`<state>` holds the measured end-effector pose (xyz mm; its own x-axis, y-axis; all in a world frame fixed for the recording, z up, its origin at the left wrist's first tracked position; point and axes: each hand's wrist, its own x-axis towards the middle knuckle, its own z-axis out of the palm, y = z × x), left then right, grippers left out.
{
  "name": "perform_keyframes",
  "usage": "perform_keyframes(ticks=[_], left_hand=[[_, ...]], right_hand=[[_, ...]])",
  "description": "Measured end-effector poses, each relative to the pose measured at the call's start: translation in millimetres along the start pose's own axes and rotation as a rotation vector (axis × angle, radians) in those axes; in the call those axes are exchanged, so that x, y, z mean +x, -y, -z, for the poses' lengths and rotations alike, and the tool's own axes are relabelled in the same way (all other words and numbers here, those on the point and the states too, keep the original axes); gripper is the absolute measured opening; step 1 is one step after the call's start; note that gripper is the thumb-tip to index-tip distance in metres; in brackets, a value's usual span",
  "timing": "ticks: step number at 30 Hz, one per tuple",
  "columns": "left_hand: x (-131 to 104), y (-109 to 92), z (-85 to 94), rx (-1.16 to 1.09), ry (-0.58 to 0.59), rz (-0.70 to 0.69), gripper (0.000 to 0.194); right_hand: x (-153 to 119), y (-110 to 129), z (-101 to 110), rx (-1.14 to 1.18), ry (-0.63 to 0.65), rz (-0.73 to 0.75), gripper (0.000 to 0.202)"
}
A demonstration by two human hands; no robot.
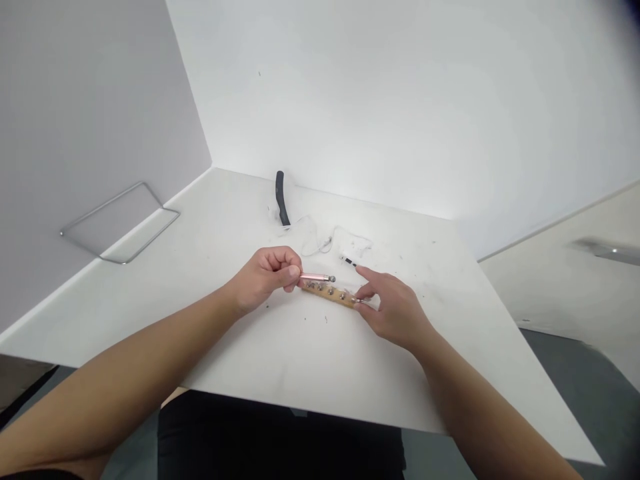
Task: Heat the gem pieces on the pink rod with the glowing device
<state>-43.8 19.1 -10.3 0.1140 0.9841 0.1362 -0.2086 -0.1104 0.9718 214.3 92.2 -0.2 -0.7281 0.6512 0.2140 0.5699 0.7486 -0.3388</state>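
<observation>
While the left hand (276, 270) pinches a pink stick (314, 277) at the table's centre, the right hand (393, 305), thumb and finger nearly closed, touches the studded strip's (330, 293) four-o'clock end.

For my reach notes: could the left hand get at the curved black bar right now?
Probably yes: the white tabletop between the left hand and the bar looks mostly open, though that hand holds a slim pink metallic rod.
</observation>
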Motion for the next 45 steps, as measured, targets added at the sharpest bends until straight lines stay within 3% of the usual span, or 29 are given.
perform_keyframes(ticks=[11, 26, 45], left_hand=[[2.1, -2.6, 2.3, -0.001, -0.036, 0.017, 0.021], [3.6, -6.8, 1.4, 0.041, -0.043, 0.01, 0.018], [2.7, -9.7, -0.4, 0.077, -0.068, 0.05, 0.014]], right_hand=[[6.1, -2.0, -3.0, -0.176, 0.074, -0.015, 0.051], [20.5, 0.2, 8.7, -0.287, 0.325, -0.018, 0.051], [26.2, 0.9, 9.4, -0.274, 0.409, -0.041, 0.048]])
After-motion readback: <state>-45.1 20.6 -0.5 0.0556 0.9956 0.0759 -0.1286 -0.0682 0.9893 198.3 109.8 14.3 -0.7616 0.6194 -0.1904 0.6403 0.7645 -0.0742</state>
